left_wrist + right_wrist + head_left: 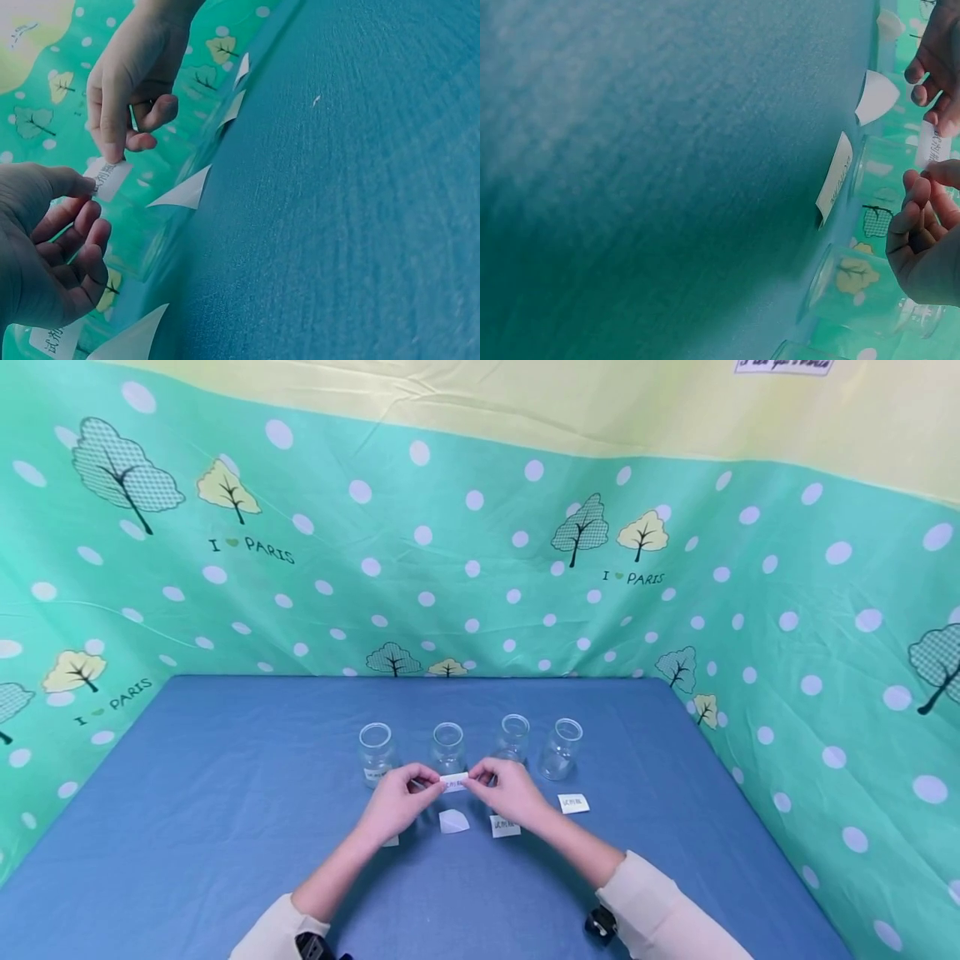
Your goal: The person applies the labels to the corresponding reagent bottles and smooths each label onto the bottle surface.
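Note:
Both hands pinch a small white label [453, 782] with dark characters, stretched between them. My left hand [397, 797] has one end between thumb and finger, and my right hand [510, 792] has the other. Just beyond the label stands a clear glass jar [447, 737], its lower part hidden by the hands. In the left wrist view the label [112, 180] slants between the fingertips, and the left hand's other fingers are loosely curled. The leftmost jar [376, 743] carries a similar label [374, 774] on its front.
Two more glass jars, one behind the right hand [514, 735] and one at the right [562, 747], continue the row. Lettered labels [505, 827] [574, 803] lie before them. A blank white paper [453, 822] and another paper's edge [391, 842] rest on the blue tablecloth [225, 793].

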{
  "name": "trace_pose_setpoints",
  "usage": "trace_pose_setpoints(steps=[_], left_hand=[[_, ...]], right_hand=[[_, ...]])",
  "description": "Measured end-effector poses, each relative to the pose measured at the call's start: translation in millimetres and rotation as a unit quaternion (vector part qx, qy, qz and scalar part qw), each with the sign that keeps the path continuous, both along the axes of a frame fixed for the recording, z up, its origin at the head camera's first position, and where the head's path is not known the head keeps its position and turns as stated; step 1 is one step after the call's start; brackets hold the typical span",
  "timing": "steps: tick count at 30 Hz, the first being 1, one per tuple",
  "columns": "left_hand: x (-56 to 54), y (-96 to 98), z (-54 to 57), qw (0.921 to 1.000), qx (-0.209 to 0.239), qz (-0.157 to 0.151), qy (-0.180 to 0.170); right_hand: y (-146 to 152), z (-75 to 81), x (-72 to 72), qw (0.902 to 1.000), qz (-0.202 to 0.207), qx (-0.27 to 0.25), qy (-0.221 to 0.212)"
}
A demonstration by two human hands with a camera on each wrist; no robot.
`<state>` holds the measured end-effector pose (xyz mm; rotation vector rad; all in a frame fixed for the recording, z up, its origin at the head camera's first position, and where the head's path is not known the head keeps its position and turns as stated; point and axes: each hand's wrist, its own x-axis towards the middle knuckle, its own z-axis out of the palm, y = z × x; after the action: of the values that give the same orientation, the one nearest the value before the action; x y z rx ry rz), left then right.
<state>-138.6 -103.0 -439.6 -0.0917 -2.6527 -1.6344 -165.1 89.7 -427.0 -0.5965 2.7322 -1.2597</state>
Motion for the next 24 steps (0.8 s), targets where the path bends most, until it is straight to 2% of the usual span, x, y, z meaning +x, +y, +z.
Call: trace_pose_setpoints(steps=[4,19,24], left_hand=[[-1.3,0.8,-1.8,1.0000,-0.007,0.002,0.005],[-5.1,0.5,-6.5,0.9991,-0.029,0.020,0.024],[-6.2,0.4,-6.7,0.9988,-0.036,0.022,0.025]], right_hand=[[-0.1,-1.9,-1.4,1.0000,-0.002,0.005,-0.003],[-4.3,-5.8,-6.9,0.9984,-0.003,0.041,0.038],[-5.0,-6.5,-8.2,0.9986,-0.005,0.041,0.032]])
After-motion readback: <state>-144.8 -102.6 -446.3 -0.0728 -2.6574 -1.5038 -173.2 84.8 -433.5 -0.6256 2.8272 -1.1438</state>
